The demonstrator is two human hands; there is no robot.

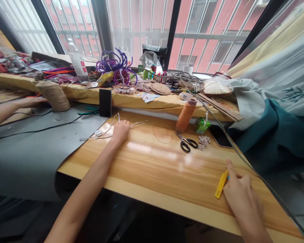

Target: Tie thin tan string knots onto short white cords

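Observation:
My left hand (121, 131) rests on the table with its fingers curled over white cords (139, 123), whose ends stick out on both sides. Beside it lies a small white object like a rolled tape measure (98, 133). Near the table's right side is my right hand (239, 194), slightly blurred, index finger stretched forward. A yellow utility knife (221, 185) lies against its left side; I see no grip around it. Black-handled scissors (188, 143) lie between the hands, with a loose coil of thin brown thread (161, 133) to their left.
An orange thread spool (186, 115), green carton (202, 125), beige knotted cord (204, 142) and phone (220, 136) line the right back. Another phone (105, 103) leans at the ledge. A grey cable (230, 140) crosses the right. Another person's arm (5, 109) reaches beside a twine roll (54, 96).

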